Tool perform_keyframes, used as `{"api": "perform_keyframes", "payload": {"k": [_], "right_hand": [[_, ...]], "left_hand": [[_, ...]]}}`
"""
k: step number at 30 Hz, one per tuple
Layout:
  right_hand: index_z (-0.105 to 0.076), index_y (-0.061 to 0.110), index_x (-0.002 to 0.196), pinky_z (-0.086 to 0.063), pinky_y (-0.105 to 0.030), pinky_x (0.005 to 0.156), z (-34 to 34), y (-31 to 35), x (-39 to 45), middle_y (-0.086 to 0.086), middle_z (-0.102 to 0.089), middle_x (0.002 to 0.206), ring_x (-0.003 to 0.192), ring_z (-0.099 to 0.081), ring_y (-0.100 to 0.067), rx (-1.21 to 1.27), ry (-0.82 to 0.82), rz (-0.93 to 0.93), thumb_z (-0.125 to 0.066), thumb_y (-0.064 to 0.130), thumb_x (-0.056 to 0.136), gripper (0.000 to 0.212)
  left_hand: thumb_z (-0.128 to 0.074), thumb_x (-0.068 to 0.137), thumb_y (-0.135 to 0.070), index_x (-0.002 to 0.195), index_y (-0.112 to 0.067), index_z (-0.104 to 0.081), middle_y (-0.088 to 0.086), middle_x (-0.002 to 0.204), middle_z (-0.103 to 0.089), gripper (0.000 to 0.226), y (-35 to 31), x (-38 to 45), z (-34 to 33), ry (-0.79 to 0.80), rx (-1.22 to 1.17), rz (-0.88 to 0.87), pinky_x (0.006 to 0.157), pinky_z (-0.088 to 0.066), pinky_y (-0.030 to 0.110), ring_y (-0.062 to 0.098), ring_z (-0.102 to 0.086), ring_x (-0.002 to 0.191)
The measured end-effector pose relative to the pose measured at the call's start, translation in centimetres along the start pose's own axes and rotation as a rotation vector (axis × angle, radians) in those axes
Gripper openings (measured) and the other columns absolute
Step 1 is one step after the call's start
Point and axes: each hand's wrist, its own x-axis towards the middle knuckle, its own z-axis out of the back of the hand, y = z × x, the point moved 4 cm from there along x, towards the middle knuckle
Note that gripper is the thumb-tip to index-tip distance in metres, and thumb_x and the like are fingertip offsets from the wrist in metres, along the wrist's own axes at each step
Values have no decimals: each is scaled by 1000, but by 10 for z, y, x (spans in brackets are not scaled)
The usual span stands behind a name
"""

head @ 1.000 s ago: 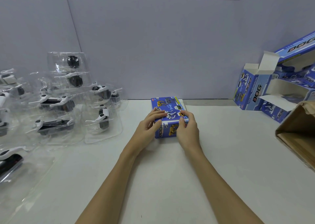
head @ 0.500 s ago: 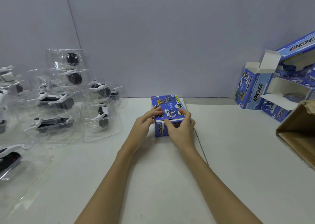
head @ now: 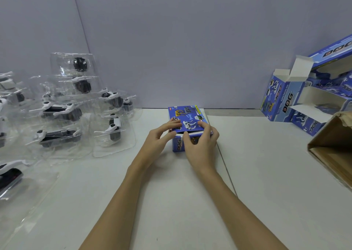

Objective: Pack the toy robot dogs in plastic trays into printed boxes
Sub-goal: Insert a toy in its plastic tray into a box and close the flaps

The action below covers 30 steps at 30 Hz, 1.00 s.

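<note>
Clear plastic trays with toy robot dogs (head: 59, 112) are heaped at the left of the white surface (head: 266, 173). At the middle, the left hand (head: 159, 141) and right hand (head: 202, 145) each have a curled grip on the blue printed box (head: 185, 116), fingers on its top at the near end. Open printed boxes (head: 282, 101) stand at the far right, beside a brown carton (head: 335, 147).

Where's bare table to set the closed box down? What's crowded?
Free: the white table between the blue box under both hands and the brown carton; also the near strip around the forearms. Crowded: toy dogs in clear trays fill the left; open printed boxes pile far right.
</note>
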Motion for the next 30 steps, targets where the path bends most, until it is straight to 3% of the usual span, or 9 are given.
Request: {"api": "perform_keyframes", "payload": {"k": [5,12,15,17,20,22,26,30], "right_hand": [[-53,22,138,-51,-48,103,-1,0,-1,-10,-33,149,130,-48,-31,-26,-27,23,-74,31,94,50],[-59,35,127,-62,-44,83,12,-5,5,0,-41,135,123,-56,-24,-56,-7,16,-80,52,84,51],[-63,35,124,-61,-27,79,20,-8,16,-2,-45,137,119,-57,-4,48,70,26,-73,39,94,31],[-58,30,138,-58,-19,76,25,-8,23,-5,-51,142,111,-61,5,146,183,5,-57,25,106,32],[-33,25,160,-59,-41,94,38,-13,30,-1,-55,145,117,-66,-17,127,373,-30,-49,17,109,53],[-32,22,161,-58,-45,98,48,-15,33,-1,-58,145,119,-66,-20,81,436,-27,-50,15,109,56],[-45,23,156,-63,-32,86,57,-14,33,5,-64,138,113,-69,-6,236,462,-90,-62,18,102,57],[-53,21,150,-62,-25,76,60,-14,32,2,-69,134,117,-70,-12,322,443,-117,-68,15,98,54]], "left_hand": [[-60,103,-4,133,-11,-68,-6,142,-65,31,3,0,0,-8,-3,-45,100,-43,9,1,-43,145],[-59,104,-9,126,-9,-72,-4,138,-66,25,10,0,-3,-75,86,-121,106,-51,26,3,-48,141],[-69,98,-17,124,-13,-73,-6,137,-67,27,13,0,-3,-83,56,-117,106,-52,28,3,-48,141],[-71,96,-19,125,-13,-72,-6,136,-67,29,15,0,-2,-87,49,-105,104,-54,30,4,-48,142],[-70,97,-17,125,-13,-72,-8,137,-67,28,16,1,0,-86,46,-101,99,-57,27,5,-47,143],[-68,98,-18,126,-14,-71,-9,139,-66,28,16,2,1,-74,52,-95,94,-58,24,5,-46,144],[-68,99,-19,126,-16,-70,-12,140,-64,27,16,1,2,-55,46,-70,96,-58,27,3,-44,144],[-77,92,-18,118,-14,-74,-8,133,-69,27,16,2,-3,-131,10,-67,100,-57,32,-7,-49,136]]}}
